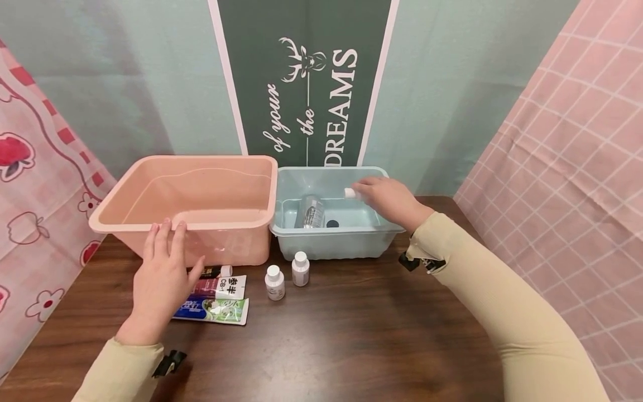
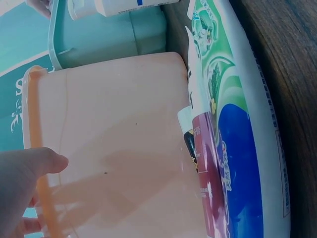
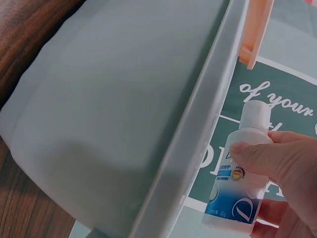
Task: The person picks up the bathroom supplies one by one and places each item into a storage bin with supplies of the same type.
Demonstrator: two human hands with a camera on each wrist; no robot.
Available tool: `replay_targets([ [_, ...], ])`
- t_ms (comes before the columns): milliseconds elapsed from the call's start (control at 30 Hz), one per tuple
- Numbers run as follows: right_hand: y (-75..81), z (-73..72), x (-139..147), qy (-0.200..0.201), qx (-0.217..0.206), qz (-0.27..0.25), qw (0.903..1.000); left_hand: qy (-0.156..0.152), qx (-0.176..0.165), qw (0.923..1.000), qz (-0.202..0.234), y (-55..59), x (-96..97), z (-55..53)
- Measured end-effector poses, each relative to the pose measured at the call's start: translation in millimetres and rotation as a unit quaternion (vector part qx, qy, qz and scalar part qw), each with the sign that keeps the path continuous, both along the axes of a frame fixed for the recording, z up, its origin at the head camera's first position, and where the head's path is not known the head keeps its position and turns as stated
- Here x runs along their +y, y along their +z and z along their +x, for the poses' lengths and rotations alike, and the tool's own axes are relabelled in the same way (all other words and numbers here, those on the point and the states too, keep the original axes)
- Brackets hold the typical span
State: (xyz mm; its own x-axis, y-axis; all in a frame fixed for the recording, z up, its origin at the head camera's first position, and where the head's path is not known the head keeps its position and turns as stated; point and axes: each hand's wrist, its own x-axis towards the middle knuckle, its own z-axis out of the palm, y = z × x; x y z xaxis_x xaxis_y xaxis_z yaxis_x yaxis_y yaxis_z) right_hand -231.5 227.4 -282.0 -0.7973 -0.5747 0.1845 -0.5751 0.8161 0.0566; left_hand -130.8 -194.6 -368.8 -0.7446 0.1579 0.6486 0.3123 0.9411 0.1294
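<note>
The bottle (image 3: 233, 191) is pinched between the thumb and fingers of my right hand (image 1: 389, 200), lying nearly sideways with its white cap toward the pink bin. It hangs over the right half of the blue bin (image 1: 336, 245), not touching it. To set it down well, I judge I should clear the rim with my wrist first, then lower it close to the floor before loosening my fingers; it looks smooth and round, so a drop could make it roll.

The clear container (image 1: 311, 212) lies in that bin, to the left of the bottle, so the bare floor on the right seems the safer spot. My left hand (image 1: 161, 279) grasps nothing: its fingers lie fairly straight over the front rim of the pink bin (image 1: 228, 245). A light touch there should do.

Nearer me on the worktop (image 1: 351, 340), two white bottles (image 1: 275, 283) stand upright, and the tubes (image 1: 228, 311) lie side by side near my left hand, best left unbrushed.
</note>
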Motion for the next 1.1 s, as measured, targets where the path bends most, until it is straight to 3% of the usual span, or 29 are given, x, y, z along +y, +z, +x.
replay_targets([
  [400, -0.5, -9.2, -1, -0.008, -0.031, 0.0, 0.9995, -0.001, 0.006, 1.0, -0.003, -1.1, 0.5, 1.1],
  [767, 10.8, -20.0, -2, 0.0, -0.023, -0.014, 0.9996, 0.004, 0.012, 0.9999, 0.003, -1.7, -0.8, 1.7],
  [1100, 17.5, -18.3, -6, -0.012, -0.03, -0.009, 0.9994, -0.003, 0.009, 1.0, 0.001, -0.9, 1.5, 1.3],
])
